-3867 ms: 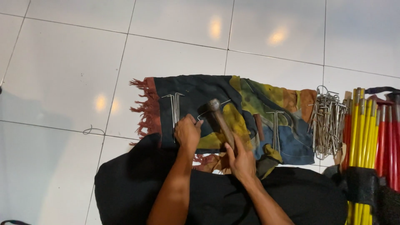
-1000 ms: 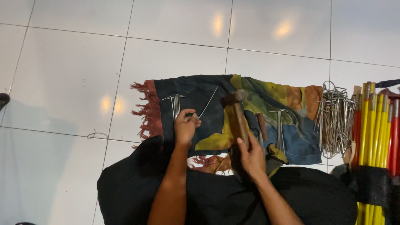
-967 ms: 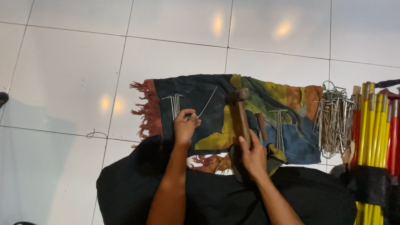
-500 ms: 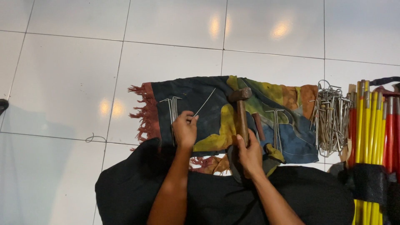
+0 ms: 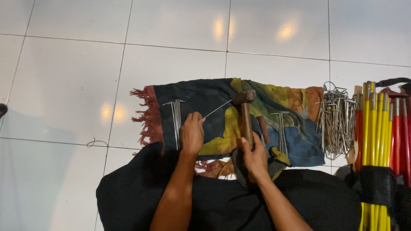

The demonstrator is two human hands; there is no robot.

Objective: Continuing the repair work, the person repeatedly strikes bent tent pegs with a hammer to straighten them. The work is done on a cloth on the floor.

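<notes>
Floor: white tiles (image 5: 77, 85), with a colourful cloth (image 5: 201, 92) on them.
Left hand (image 5: 192, 134): pinches a thin metal pin (image 5: 217, 108) on the cloth.
Right hand (image 5: 255, 155): wrapped tight around a hammer (image 5: 245, 115), head touching the pin.
Far right: pile of pins (image 5: 336, 122), yellow and red poles (image 5: 381, 124).

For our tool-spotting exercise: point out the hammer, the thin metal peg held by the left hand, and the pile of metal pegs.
hammer (image 5: 244, 97), head view, on its metal head.
thin metal peg (image 5: 217, 109), head view, mid-shaft.
pile of metal pegs (image 5: 336, 119), head view, middle of the heap.

Both forearms are bare, no sleeves, watch or rings showing; black garment (image 5: 222, 205) covers the lap below the hands.
</notes>
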